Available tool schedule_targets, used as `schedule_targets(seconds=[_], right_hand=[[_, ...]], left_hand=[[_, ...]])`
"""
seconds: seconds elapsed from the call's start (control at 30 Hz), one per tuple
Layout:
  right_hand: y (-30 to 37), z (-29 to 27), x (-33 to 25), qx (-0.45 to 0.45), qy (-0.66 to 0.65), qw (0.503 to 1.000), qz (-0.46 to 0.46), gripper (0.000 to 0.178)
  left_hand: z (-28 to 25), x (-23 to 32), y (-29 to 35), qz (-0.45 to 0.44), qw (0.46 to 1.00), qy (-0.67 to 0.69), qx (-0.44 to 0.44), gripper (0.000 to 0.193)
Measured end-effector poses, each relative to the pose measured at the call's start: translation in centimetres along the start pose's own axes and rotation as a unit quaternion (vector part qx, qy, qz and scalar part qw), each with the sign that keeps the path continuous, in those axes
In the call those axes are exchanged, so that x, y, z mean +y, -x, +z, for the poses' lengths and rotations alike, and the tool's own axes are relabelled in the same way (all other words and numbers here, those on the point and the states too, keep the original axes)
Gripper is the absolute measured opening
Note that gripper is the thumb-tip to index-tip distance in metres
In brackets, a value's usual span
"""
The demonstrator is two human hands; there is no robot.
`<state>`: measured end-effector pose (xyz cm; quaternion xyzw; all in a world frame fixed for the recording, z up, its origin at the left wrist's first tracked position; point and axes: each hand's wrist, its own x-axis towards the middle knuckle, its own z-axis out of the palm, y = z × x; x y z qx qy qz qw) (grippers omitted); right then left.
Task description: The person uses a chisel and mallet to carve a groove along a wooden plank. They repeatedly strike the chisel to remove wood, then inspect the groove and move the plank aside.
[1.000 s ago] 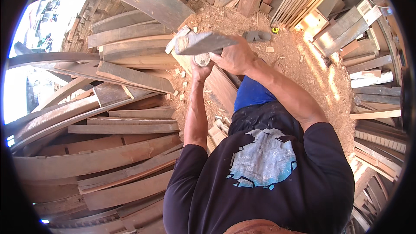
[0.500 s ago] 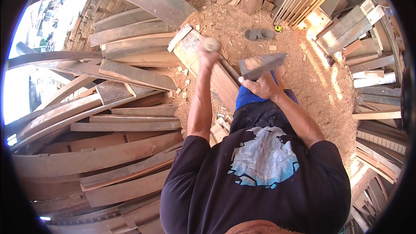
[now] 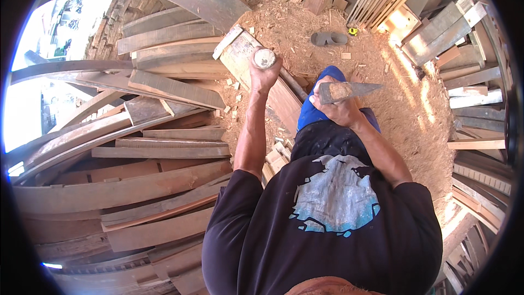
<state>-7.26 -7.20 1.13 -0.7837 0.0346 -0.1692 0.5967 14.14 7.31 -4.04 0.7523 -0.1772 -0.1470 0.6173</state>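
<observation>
My left hand (image 3: 264, 80) is closed around a thick round handle (image 3: 265, 58) with a pale, worn top. Whatever lies below that handle is hidden by the fist. It stands over a wooden plank (image 3: 286, 106) that slants between my left arm and my legs. In my right hand (image 3: 345, 112) is an axe (image 3: 364, 89), seen from above. Its dark wedge-shaped head tapers to the right, and the wooden handle end shows in its thick part. The axe is apart from the left hand, above my blue-clad knee (image 3: 310, 112).
Curved boards (image 3: 169, 180) are piled at the left, and more timber (image 3: 475, 98) lines the right. A pale block (image 3: 227, 42) sits at the plank's far end. On the shaving-covered floor (image 3: 404, 125) lie a grey slipper (image 3: 329, 39) and a yellow tape measure (image 3: 352, 31).
The axe has turned, so its thin edge now points right, and it has shifted slightly down and right. My left hand keeps hold of the round handle in nearly the same place.
</observation>
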Motion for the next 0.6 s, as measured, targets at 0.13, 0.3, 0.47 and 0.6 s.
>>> schedule_targets(seconds=[0.13,0.3,0.47,0.6], right_hand=[[0.5,0.5,0.4,0.024,-0.025,0.999,0.007,0.015],[0.6,0.0,-0.8,0.054,-0.003,0.998,0.03,0.015],[1.5,0.0,0.2,0.084,-0.043,0.994,0.056,0.014],[1.2,-0.7,-0.7,0.103,-0.08,0.989,0.067,0.014]], left_hand=[[0.2,-0.3,0.5,0.014,1.0,-0.016,-0.007,0.03],[0.6,-1.4,1.3,0.031,0.999,-0.013,-0.016,0.027],[1.0,-2.3,2.1,0.045,0.998,-0.012,-0.029,0.028],[1.5,-2.9,2.5,0.07,0.995,-0.068,0.009,0.028]])
